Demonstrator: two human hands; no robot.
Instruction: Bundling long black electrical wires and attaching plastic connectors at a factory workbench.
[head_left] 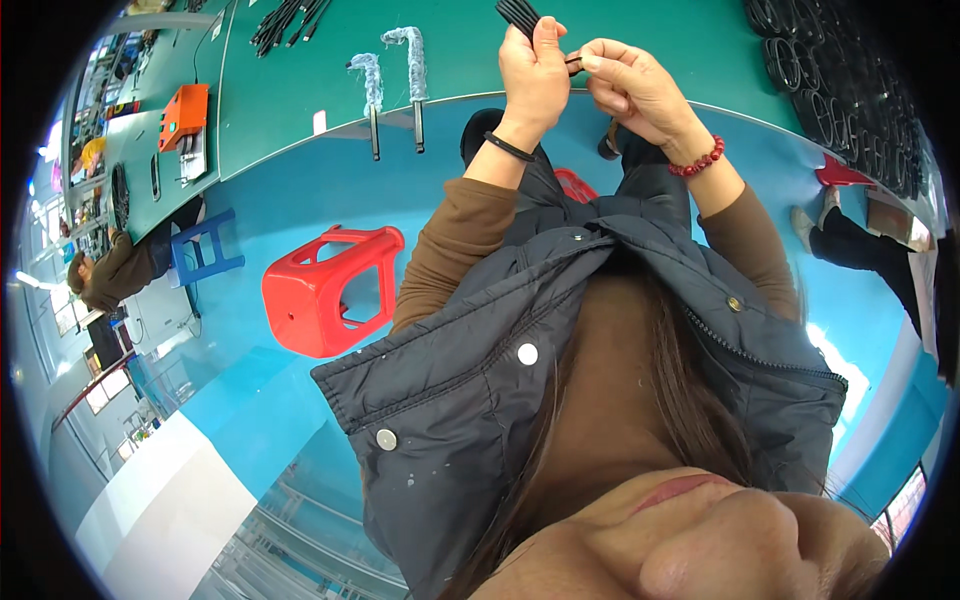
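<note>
At the near edge of the green table, my left hand [535, 80] is closed around a bundle of black cables [517, 13], which sticks up past the thumb. My right hand [637, 88] pinches the end of a thin black cable [574, 66] between thumb and fingers, close beside the left palm. The tip itself is mostly hidden by the fingers. To the left, two hooked metal bars wrapped in pale blue material, a longer one [416, 75] and a shorter one [370, 85], jut over the table edge.
Loose black cables [285, 24] lie farther back on the green table [270, 100]; many coiled black cables [820, 100] cover its right end. An orange device [184, 115] stands at left. A red stool [325, 290] and a blue stool [207, 247] stand on the floor. People are at both sides.
</note>
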